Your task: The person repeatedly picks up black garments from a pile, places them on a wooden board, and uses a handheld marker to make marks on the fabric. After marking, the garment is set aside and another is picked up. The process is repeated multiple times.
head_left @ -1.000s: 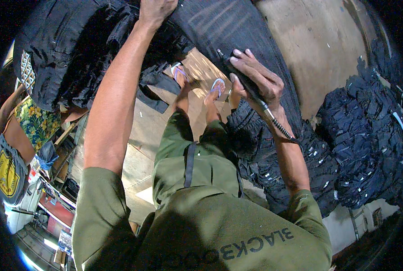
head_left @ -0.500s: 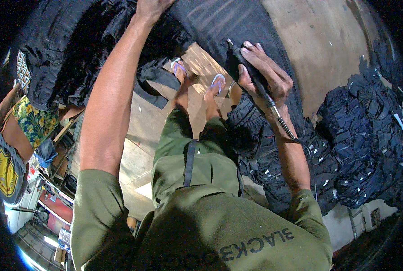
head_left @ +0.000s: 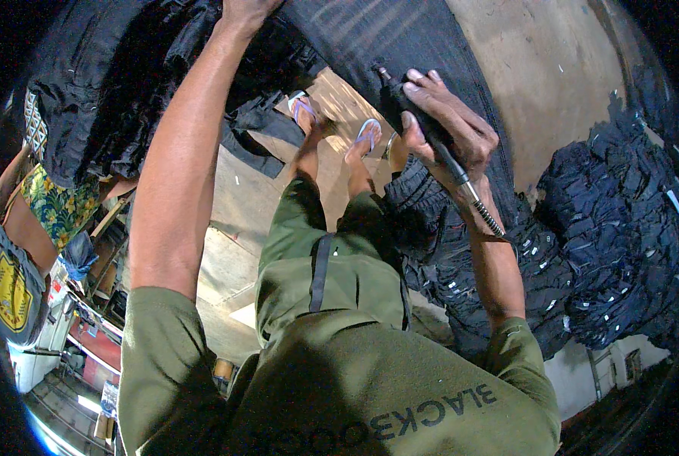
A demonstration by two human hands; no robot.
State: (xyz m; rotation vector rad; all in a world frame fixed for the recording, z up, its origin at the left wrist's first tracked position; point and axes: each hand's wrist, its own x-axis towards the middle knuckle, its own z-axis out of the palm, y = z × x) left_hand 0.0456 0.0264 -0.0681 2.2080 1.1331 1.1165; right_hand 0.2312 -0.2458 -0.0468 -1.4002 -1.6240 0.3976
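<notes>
A black rotary grinder handpiece (head_left: 435, 135) with a spring collar at its rear lies in my right hand (head_left: 458, 131), fingers wrapped along its body. Its tip points up and left and meets, or hovers just over, black denim trousers (head_left: 370, 34) spread flat; contact cannot be made out. My left hand (head_left: 250, 9) is at the top edge, on or just above the dark cloth. Its fingers are cut off by the frame, so their pose is hidden.
Heaped dark garments (head_left: 613, 220) with small white tags fill the right side. More black cloth (head_left: 126, 83) bunches at upper left. A brown board (head_left: 545, 68) lies under the trousers. Another person in floral shorts (head_left: 60, 201) is at far left. My sandalled feet (head_left: 366, 137) stand on wooden flooring.
The handpiece tip has shifted slightly left and down on the denim. My left hand has moved a little left and up, further out of the frame.
</notes>
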